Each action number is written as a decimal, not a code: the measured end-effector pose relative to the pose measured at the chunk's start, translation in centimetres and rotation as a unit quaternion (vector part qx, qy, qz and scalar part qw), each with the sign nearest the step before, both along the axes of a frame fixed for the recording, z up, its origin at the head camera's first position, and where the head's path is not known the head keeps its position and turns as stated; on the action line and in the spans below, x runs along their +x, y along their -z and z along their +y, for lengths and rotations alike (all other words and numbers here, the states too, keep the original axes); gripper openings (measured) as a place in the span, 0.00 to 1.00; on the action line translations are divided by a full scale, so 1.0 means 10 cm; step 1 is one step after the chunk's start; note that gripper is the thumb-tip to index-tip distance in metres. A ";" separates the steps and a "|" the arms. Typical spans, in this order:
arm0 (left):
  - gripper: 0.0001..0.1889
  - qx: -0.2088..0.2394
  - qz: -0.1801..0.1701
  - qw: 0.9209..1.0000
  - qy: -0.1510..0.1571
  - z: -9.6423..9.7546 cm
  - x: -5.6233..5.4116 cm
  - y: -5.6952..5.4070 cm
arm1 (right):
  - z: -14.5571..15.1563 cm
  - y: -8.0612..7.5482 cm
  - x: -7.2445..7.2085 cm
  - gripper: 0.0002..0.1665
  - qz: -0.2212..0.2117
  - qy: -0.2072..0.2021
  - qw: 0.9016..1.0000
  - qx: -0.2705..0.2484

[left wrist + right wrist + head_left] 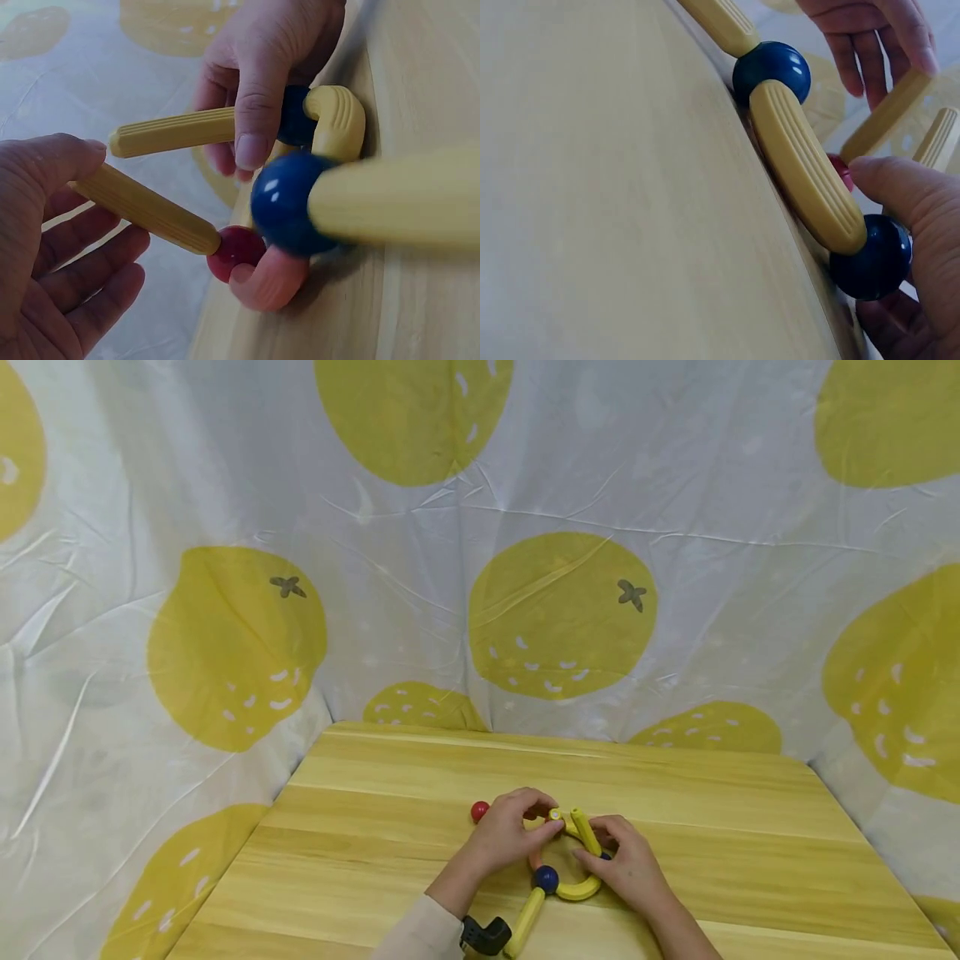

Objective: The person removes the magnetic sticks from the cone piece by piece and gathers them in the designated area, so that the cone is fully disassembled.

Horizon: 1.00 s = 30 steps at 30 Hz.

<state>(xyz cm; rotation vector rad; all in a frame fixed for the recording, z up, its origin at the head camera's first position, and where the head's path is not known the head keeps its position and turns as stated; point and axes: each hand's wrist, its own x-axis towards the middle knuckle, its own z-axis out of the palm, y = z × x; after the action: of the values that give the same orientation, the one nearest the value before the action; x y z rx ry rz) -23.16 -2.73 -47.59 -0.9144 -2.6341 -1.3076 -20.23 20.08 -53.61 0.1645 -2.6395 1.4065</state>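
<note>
At the head view's lower centre, our left hand pinches a rod and our right hand a second rod on the ring; we are likely building upward, next needing steady alignment.

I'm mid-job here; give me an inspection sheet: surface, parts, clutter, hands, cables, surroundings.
Surface: wooden tabletop, light-grained.
Job's things: curved yellow piece links near blue ball and right blue ball; orange curved piece links near blue ball and joint red ball; front yellow rod extends from near blue ball.
Clutter: outer red ball beside left hand; any connection is hidden.
Hands: left hand pinches tilted yellow rod on joint red ball; right hand holds right blue ball.
Cables: nothing seen.
Surroundings: white cloth with yellow fruit print; black device at left wrist.
</note>
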 end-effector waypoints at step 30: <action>0.12 -0.081 -0.068 0.994 -0.022 -0.63 0.00 -0.01 | 0.15 -0.03 -0.04 0.20 -0.015 0.067 0.997 0.042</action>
<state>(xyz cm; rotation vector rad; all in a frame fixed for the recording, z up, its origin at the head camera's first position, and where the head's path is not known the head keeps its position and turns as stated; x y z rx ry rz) -23.17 -9.04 -47.48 -0.8075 -2.8816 -1.2018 -20.62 21.55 -53.33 -0.0258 -2.6799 1.2674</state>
